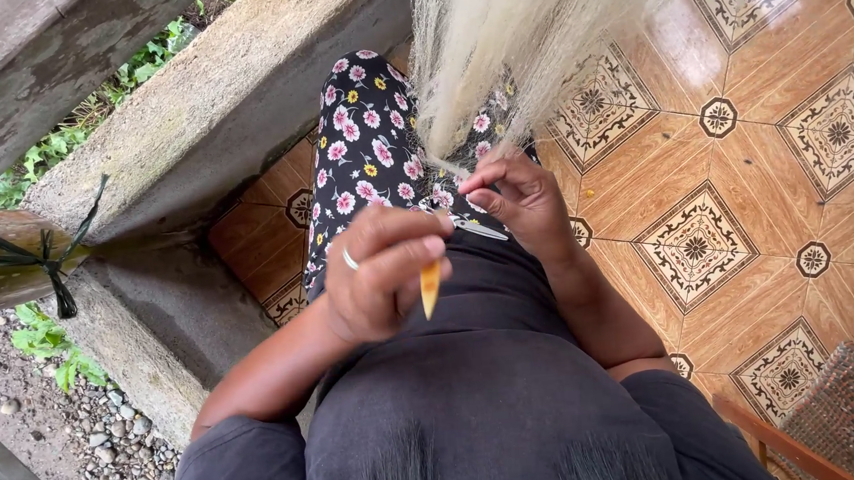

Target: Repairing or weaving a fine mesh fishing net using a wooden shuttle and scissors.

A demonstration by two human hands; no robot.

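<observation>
The work in hand looks like netting or mending: a pale, fine-meshed net (523, 36) hangs down from above the view and gathers to a bunch just over the person's lap. The right hand (524, 204) pinches the lower edge of that bunch between thumb and fingertips, holding the mesh taut where the strands come together. The left hand (380, 273), with a ring on one finger, is closed around a small yellow-orange needle (431, 287), whose pointed end sticks out below the fingers; it sits just beside the right hand, a little nearer the body, and apart from the net itself. A thin pale thread or sliver (481, 229) seems to run between the two hands, though it is too fine to tell what it is. Below them lie a dark shirt and a flowered skirt (362, 145), with a patterned tile floor (741, 201) to the right and a concrete ledge (212, 115) to the left. Judging by this, a knot or loop is being set; the next move would call for keeping the pinch steady and guiding the needle tip cleanly through one mesh without snagging neighbouring strands.
</observation>
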